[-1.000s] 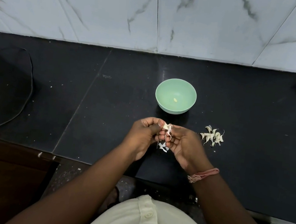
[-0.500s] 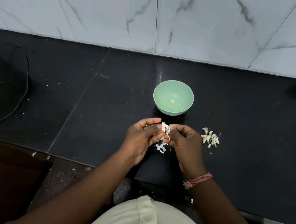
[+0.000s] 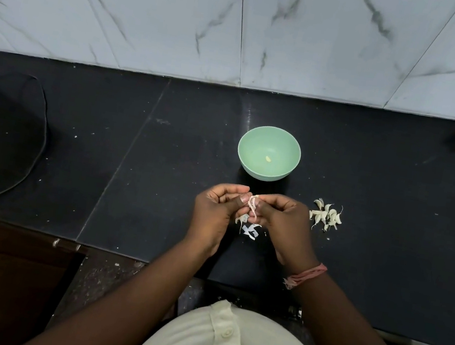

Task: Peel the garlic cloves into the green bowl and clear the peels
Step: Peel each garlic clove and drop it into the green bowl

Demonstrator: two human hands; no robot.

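Pinkish peel (image 3: pixel 253 209) now dangling lower between both hands.

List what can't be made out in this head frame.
- Clove: mostly hidden between left hand and right hand; how far peeled unclear.
- Pile right of the hands: cloves too small to count.
- Peels: partly under the hands.

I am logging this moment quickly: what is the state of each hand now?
Left hand: closed, pinching the garlic clove and its peel.
Right hand: closed, pinching the same garlic clove.
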